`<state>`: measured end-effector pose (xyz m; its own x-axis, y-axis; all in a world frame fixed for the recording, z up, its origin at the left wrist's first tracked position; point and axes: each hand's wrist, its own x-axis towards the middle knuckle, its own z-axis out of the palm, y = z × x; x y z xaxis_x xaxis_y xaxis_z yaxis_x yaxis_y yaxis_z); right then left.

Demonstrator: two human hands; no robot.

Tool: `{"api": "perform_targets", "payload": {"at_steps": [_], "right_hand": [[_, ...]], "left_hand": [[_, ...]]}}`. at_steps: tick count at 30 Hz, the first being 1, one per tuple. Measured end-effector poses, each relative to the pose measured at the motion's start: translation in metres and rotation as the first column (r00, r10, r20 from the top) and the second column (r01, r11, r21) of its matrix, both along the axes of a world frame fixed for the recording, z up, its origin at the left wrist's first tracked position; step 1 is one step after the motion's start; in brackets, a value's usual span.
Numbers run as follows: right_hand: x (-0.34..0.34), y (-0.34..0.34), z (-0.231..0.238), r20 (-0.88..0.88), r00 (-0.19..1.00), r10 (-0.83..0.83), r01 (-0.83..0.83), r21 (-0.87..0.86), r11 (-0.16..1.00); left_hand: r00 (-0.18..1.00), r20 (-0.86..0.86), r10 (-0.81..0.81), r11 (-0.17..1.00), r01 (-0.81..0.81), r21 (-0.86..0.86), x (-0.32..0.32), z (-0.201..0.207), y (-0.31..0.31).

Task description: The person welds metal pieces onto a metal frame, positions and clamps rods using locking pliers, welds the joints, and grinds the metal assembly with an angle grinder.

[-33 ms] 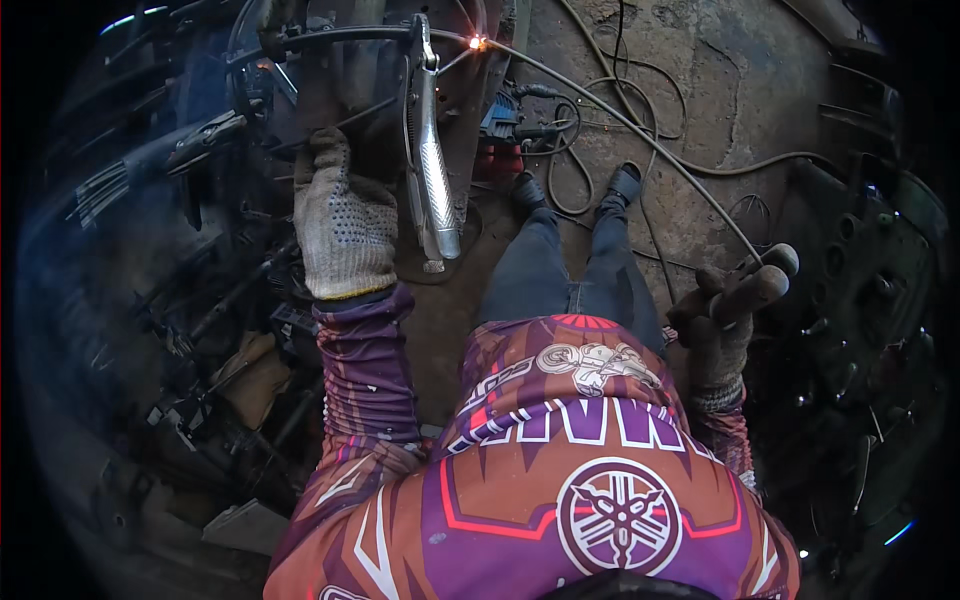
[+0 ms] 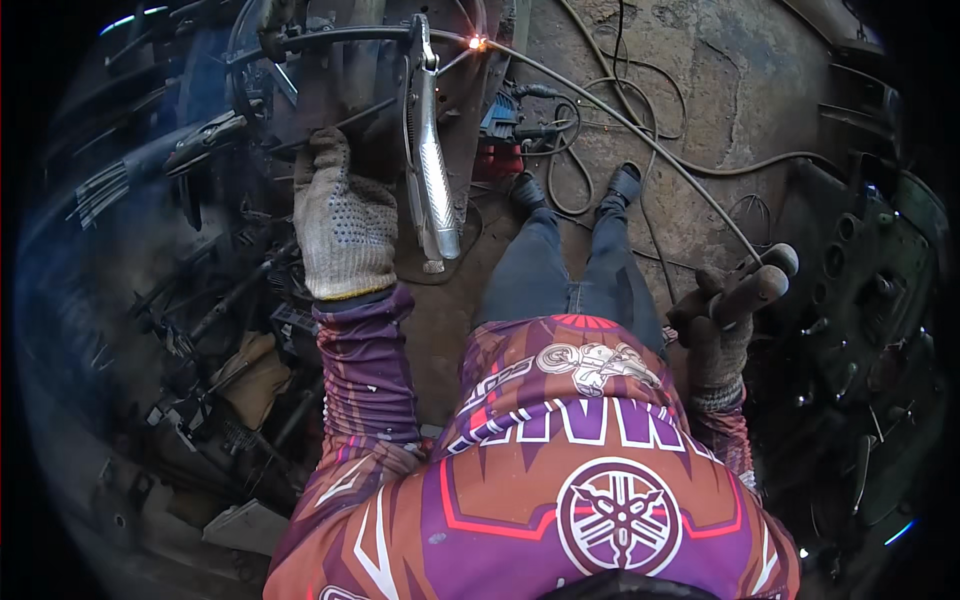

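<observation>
My left hand (image 2: 345,225), in a grey knitted glove with dark dots, is closed near the metalwork. A thin metal rod (image 2: 368,111) runs from its fingertips behind the locking pliers toward a bright welding spark (image 2: 477,43). Other fingers of that hand are hidden. Silver locking pliers (image 2: 435,175) hang by the jaws from a curved dark bar (image 2: 345,34), right of the hand. My gloved right hand (image 2: 715,335) is wrapped round a welding electrode holder (image 2: 752,292) with rounded ends. A long welding electrode (image 2: 620,112) stretches from the holder to the spark.
A blue power tool (image 2: 500,118) lies beyond my feet. Cables (image 2: 655,95) loop across the worn floor (image 2: 735,60). Metal scraps and a brown piece (image 2: 255,380) crowd the left. A dark green machine (image 2: 865,270) stands at the right. Smoke hangs at the left.
A small orange glow left of the metalwork has gone. Both hands and the electrode keep almost the same places, with the spark still bright.
</observation>
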<state>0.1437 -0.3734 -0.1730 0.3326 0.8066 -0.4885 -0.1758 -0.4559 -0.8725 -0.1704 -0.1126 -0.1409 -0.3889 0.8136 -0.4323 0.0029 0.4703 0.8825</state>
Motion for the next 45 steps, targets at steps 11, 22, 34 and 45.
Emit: {"api": "perform_targets", "payload": {"at_steps": [11, 22, 34, 45], "right_hand": [[-0.002, 0.001, 0.002, 0.128, 0.991, 0.039, -0.024, -0.115, 0.993], [-0.007, 0.005, 0.006, 0.1, 0.995, 0.006, 0.006, -0.112, 0.994], [-0.003, 0.002, 0.006, -0.013, 1.0, 0.003, -0.003, -0.067, 0.998], [-0.004, 0.0, -0.002, 0.0, 0.999, 0.046, -0.046, -0.024, 0.999]], "left_hand": [[0.923, 0.372, -0.094, 0.989, 0.043, 0.145, -0.003, -0.007, 0.005], [0.94, 0.337, -0.062, 0.993, 0.025, 0.112, -0.002, -0.003, 0.005], [0.945, 0.318, -0.083, 0.991, 0.044, 0.126, -0.004, -0.002, 0.004], [0.983, 0.181, -0.015, 0.993, -0.006, 0.114, -0.012, -0.008, 0.004]]}}
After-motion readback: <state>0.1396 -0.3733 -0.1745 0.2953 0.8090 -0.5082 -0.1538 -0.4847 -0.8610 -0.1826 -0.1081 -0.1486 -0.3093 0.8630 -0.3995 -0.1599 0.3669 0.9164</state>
